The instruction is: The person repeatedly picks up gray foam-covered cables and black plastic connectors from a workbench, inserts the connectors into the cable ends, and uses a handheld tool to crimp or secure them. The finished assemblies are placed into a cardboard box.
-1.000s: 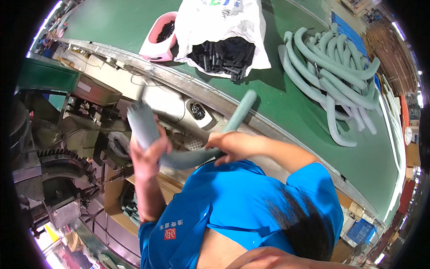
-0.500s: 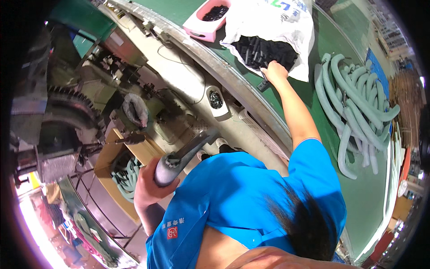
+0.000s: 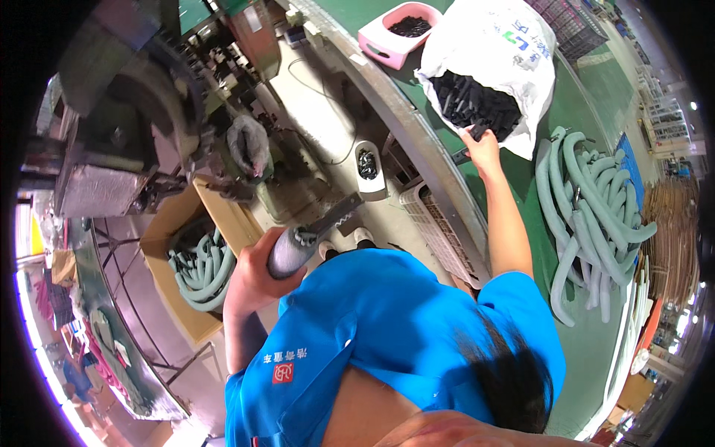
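Left hand (image 3: 257, 279), just left of centre frame, has its fingers (image 3: 277, 240) wrapped tight around a grey ribbed rubber hose (image 3: 290, 251). The hose's open end pokes out past the knuckles, pointing up-right, and the corrugated ridges show at its lip.

Right hand (image 3: 482, 146) is stretched to the upper right, at the mouth of a crinkly white plastic sack full of small black parts (image 3: 488, 67). Its fingers are closed round one black piece (image 3: 474, 134), matte and stubby.

Sack sits on the green surface (image 3: 588, 350), next to a loose heap of pale grey-green curved hoses (image 3: 596, 208). More of those hoses fill a cardboard box (image 3: 195, 268) at lower left. A pink plastic tray (image 3: 395, 37) is at the top.
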{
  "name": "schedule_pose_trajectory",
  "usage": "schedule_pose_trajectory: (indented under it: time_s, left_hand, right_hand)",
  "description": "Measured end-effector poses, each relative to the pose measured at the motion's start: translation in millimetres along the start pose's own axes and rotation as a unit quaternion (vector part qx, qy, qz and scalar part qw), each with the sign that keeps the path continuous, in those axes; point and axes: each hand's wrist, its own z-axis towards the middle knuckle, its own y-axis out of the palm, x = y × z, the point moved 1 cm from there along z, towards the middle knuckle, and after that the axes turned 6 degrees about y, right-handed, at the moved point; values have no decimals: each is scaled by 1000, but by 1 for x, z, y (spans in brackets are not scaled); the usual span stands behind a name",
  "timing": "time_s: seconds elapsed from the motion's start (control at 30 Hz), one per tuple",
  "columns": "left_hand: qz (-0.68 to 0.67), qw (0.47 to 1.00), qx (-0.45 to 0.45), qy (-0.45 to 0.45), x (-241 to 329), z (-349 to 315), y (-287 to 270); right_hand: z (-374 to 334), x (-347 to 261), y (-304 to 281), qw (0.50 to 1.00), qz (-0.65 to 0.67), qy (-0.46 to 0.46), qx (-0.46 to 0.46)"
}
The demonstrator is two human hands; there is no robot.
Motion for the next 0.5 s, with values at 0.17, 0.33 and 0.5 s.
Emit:
schedule_pose_trajectory:
  time_s: [0.17, 0.33, 0.5]
  left_hand:
    - [-3, 999, 34, -16, -14, -4, 5]
    - [10, 999, 49, 17, -21, -6, 2]
    - [25, 990, 125, 57, -37, -16, 12]
  right_hand:
    - [-119, -94, 37, 953, 197, -132, -191]
    - [-189, -133, 85, 874, 268, -152, -377]
    - [-229, -154, 122, 758, 527, 32, -383]
